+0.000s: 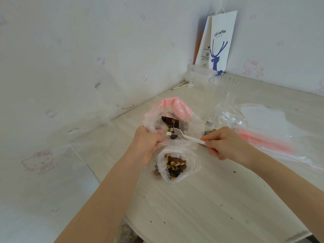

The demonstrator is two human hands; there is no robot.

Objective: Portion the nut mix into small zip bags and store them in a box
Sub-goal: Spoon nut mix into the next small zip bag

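- Two bare forearms are being stretched forward from the bottom edge, over the pale worktop (219,207), which is being speckled with dark crumbs.
- A loose heap of clear zip bags (263,127) with red seals is being kept at the right of the worktop, well apart from the left hand.
- A white paper bag (221,42) with a blue deer is being leaned against the wall at the far corner, with a clear cup (222,85) just in front of it.
- The large bag (178,107), pink-edged and open, is being gripped at its near rim by the left hand (147,142), whose fingers (158,137) are being curled round the plastic.
- The small bag (192,165) is being rested open on the worktop, just below the left hand, with nut mix (175,165) piled inside it.
- The right hand (226,142) is being held beside the large bag, its fingers (207,138) pinching the handle end of a white spoon (185,136).
- The spoon's bowl is being held at the large bag's mouth, with a few pieces of the mix on it.
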